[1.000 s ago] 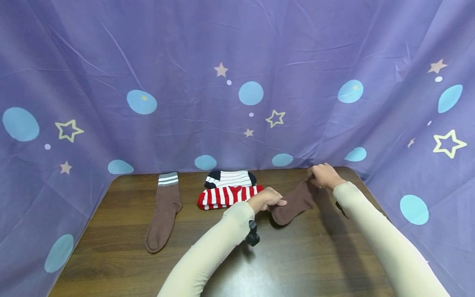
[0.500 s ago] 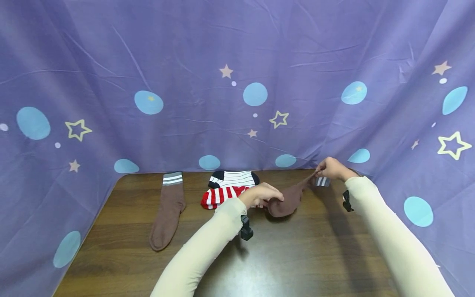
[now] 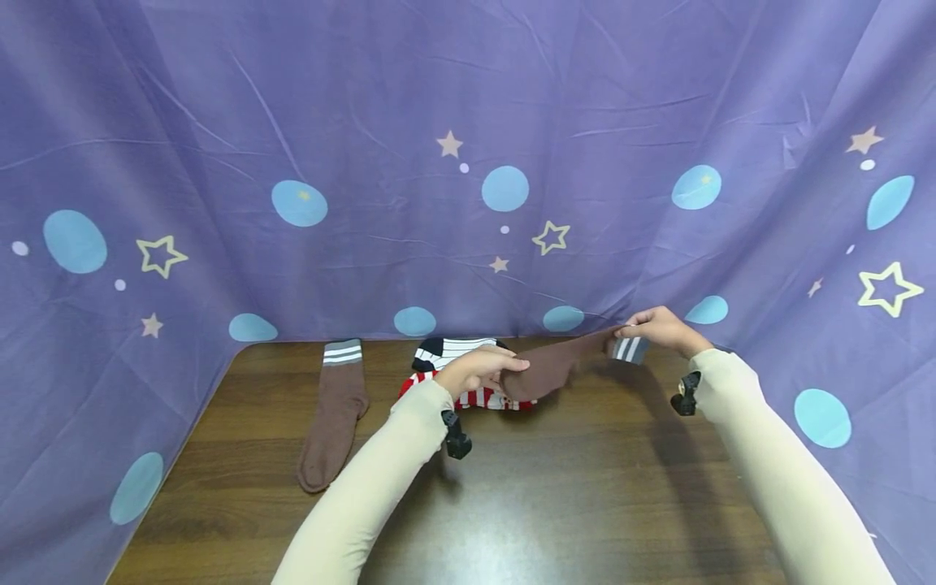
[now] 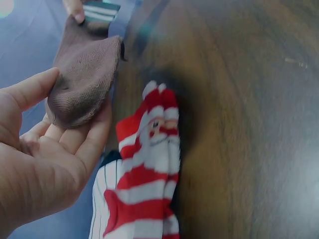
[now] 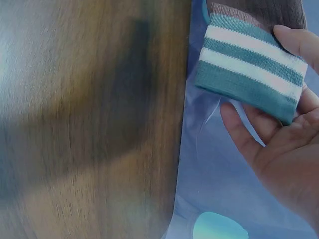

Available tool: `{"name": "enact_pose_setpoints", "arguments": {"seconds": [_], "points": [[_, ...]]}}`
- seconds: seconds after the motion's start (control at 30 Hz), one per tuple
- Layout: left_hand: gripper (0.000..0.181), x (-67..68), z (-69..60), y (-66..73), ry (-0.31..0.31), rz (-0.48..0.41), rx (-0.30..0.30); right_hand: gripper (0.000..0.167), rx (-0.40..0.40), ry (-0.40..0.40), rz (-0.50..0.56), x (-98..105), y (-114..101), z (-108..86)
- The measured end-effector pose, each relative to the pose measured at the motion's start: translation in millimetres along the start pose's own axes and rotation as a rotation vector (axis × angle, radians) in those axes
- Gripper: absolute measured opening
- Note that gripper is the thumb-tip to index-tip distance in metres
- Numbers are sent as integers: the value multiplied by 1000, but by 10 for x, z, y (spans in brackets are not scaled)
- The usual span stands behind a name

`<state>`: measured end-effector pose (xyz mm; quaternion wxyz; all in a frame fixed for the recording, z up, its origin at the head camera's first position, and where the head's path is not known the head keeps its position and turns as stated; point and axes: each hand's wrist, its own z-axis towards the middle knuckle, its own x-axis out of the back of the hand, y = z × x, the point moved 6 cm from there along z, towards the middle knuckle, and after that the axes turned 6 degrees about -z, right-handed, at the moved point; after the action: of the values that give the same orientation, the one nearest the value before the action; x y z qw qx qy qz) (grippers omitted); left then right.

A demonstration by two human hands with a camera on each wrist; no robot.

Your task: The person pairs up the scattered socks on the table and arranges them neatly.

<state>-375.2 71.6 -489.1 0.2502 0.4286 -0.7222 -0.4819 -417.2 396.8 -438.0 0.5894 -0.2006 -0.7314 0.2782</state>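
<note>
Between the two hands a brown sock is stretched sideways above the back of the table. My left hand pinches its toe end, thumb on top and fingers beneath, as the left wrist view shows. My right hand grips it near the grey cuff with white stripes. A matching brown sock lies flat at the left, cuff toward the curtain. Below the left hand are red-and-white striped socks with a bearded face pattern, partly covered in the head view. Behind them lie white socks with black ends.
The wooden table ends at the back against a purple curtain with stars and blue dots, which also hangs at both sides. A small black camera sits on the left wrist, another black camera on the right.
The brown sock has come up off the table and been pulled out longer. My left hand has moved left and back, over the striped socks; the right hand has moved slightly right, baring the striped cuff.
</note>
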Motion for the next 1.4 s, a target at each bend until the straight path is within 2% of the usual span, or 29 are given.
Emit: {"name": "enact_pose_setpoints", "arguments": {"seconds": [0.17,0.3,0.5,0.7,0.93,1.1,1.2,1.3,1.4], "points": [[45,224,-64,13,62,-38,-1,21,-53,-15,138,-16,-10,-9],[43,389,-110,10,105,-76,-2,17,-47,-39,231,-54,-54,0],[44,547,-154,10,131,-114,-8,10,-56,-80,407,-127,-162,17],[44,671,-195,68,155,-204,-27,9,-38,-116,570,-179,-291,38],[43,812,-238,97,169,-322,-28,12,-15,-126,626,-200,-437,31],[21,902,-296,97,180,-377,-25,4,24,-182,667,-231,-566,-5],[17,961,-339,98,178,-385,-39,6,-14,-205,714,-262,-624,-7],[16,1031,-373,84,174,-413,-48,15,-61,-208,748,-285,-673,-8],[17,1092,-408,63,166,-426,-52,21,-69,-227,780,-302,-737,-28]]}}
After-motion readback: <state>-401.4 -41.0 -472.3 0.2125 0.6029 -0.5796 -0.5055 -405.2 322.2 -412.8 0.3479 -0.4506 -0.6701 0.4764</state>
